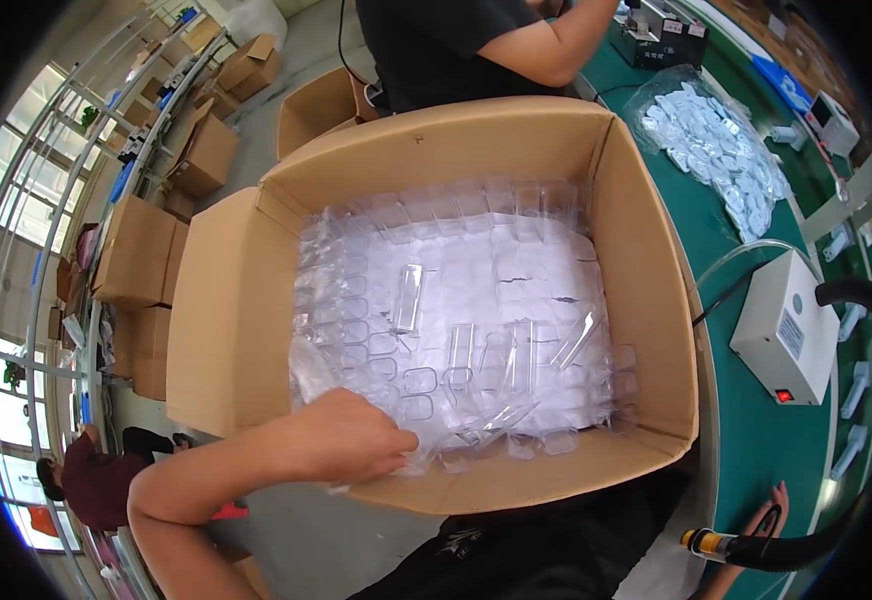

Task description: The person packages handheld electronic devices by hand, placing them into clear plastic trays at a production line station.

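My left hand (pixel 351 437) is closed at the near left edge of an open cardboard box (pixel 646 290). Its fingers grip crinkled clear plastic film (pixel 314 372), though the exact spot they hold is partly hidden. Inside the box stand rows of clear plastic cases (pixel 354 307) along the sides. A few loose clear cases (pixel 409 298) lie on white paper (pixel 546 265) in the middle. At the lower right my right hand (pixel 778 505) rests over the green table with its fingers stretched out, partly covered by a black hose (pixel 776 552) with a yellow fitting.
On the green table (pixel 731 440) to the right are a white device (pixel 786 325) with a red switch and a bag of pale blue parts (pixel 711 145). A co-worker's arm (pixel 546 50) reaches over the table beyond the box. More cardboard boxes (pixel 136 250) stand on the left.
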A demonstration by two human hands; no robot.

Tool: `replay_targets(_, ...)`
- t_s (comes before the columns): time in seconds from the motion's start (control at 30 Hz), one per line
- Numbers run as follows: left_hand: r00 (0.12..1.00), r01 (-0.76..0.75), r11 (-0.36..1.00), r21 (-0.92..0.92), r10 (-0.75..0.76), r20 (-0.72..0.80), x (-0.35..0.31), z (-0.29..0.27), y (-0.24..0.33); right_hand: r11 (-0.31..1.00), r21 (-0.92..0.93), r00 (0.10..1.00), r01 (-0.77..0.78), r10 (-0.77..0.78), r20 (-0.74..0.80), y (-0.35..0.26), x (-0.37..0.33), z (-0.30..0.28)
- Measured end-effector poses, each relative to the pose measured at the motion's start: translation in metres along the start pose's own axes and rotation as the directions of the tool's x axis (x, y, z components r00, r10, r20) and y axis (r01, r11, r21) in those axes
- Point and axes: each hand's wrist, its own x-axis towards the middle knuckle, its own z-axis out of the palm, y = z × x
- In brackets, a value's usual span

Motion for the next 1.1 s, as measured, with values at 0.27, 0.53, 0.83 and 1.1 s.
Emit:
replay_targets(0.27, 0.993, 0.029, 0.998, 0.049, -0.035, 0.112, 0.014, 0.031, -0.024, 0.999, -0.034, 0.999, 0.034, -0.035, -0.019, 0.004, -0.004, -0.002)
replay_targets(0.53, 0.794, -0.141, 0.978, -0.151, 0.02, -0.607, -0.011, -0.018, -0.029, 0.989, -0.03, 0.987, 0.146, -0.148, -0.066, 0.055, -0.009, -0.01)
replay_targets(0.83, 0.969, 0.221, 0.973, 0.064, -0.212, -0.13, -0.034, -0.007, -0.012, 0.992, 0.108, 0.995, 0.06, -0.068, 0.068, 0.009, 0.009, -0.005)
replay_targets(1.1, 0.994, -0.069, 0.958, 0.28, 0.041, 0.105, -0.004, 0.014, -0.031, 0.985, 0.055, 0.987, 0.162, -0.163, 0.013, -0.024, 0.023, 0.005)
